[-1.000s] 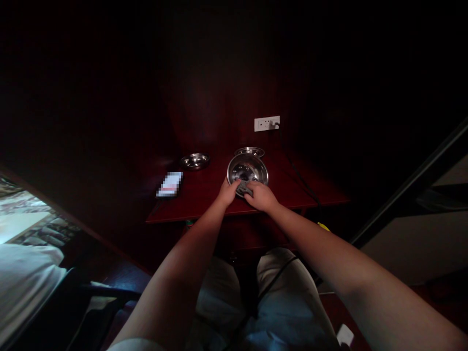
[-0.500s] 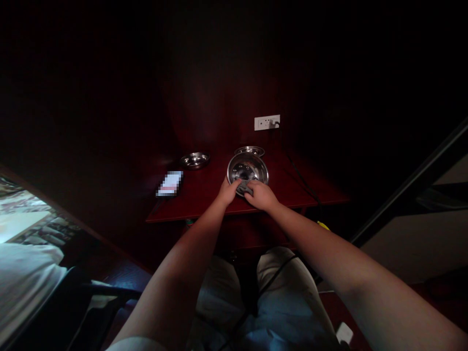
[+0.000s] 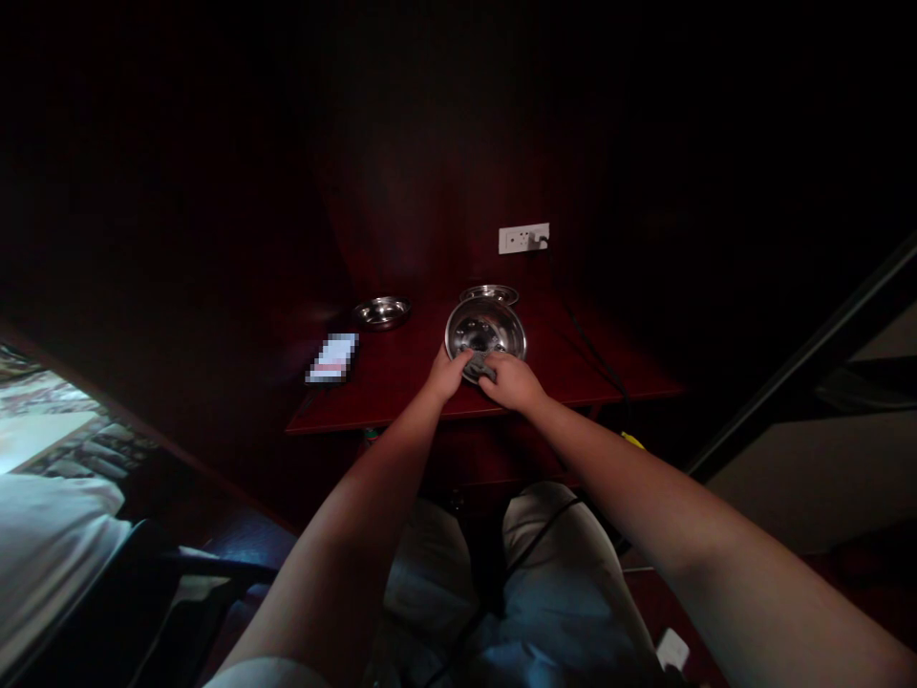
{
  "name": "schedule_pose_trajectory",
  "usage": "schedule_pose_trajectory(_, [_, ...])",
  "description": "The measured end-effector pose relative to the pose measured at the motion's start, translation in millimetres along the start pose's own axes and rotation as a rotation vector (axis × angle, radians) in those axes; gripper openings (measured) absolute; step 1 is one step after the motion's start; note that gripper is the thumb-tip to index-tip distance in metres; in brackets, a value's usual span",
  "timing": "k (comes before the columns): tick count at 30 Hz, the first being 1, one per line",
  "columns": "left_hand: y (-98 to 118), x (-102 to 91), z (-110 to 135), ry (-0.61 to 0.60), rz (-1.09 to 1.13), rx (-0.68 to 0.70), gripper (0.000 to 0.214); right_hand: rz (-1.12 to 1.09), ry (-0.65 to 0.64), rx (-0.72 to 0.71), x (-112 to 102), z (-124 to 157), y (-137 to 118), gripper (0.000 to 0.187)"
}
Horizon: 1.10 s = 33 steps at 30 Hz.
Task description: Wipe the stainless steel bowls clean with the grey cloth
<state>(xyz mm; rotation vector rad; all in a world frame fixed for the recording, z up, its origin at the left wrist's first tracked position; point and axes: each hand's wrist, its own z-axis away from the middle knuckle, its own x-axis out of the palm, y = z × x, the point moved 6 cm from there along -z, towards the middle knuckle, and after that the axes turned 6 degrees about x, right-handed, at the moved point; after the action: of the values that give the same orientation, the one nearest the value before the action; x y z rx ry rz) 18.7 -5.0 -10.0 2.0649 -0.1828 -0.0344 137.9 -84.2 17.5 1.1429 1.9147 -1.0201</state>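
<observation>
Head view: left hand (image 3: 448,375) and right hand (image 3: 513,382) both clamp a grey object (image 3: 479,366), too dim to identify, over the bowl (image 3: 496,323).

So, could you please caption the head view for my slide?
Left hand and right hand grip a grey object against a steel bowl.
</observation>
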Motion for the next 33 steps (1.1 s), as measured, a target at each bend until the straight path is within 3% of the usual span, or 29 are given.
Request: schedule_pose_trajectory(33, [-1.4,-1.4,-0.5,0.007,-0.001,-0.001,0.039,-0.005,-0.019,0.005,-0.7,-0.2,-0.8,0.019])
